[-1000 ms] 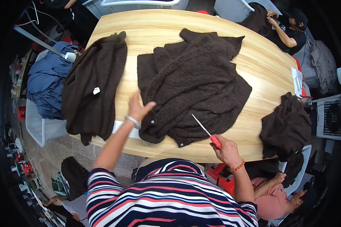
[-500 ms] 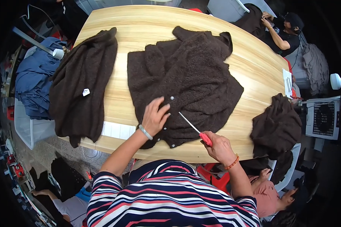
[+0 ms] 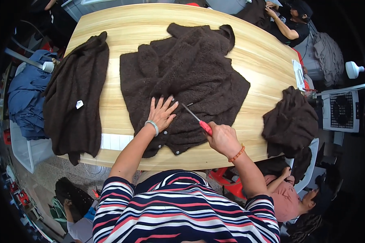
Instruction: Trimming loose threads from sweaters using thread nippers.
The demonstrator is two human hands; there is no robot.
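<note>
My right hand (image 3: 223,139) is closed tight round the red handle of a thin metal-tipped tool (image 3: 196,119), its point aimed toward 10 o'clock onto the dark brown fuzzy cardigan (image 3: 190,77). My left hand (image 3: 162,113) lies flat, fingers spread, pressing the cardigan just beside that tip, gripping nothing. The cardigan sprawls mid-table on the light wooden table (image 3: 263,69); a second brown garment (image 3: 75,97) at 9 o'clock, a bunched one (image 3: 290,121) at 3 o'clock.

The wooden table (image 3: 255,60) bears three dark brown fuzzy garments (image 3: 198,77), one red-handled tool (image 3: 196,119), and one white paper sheet (image 3: 298,73) at its right edge.
</note>
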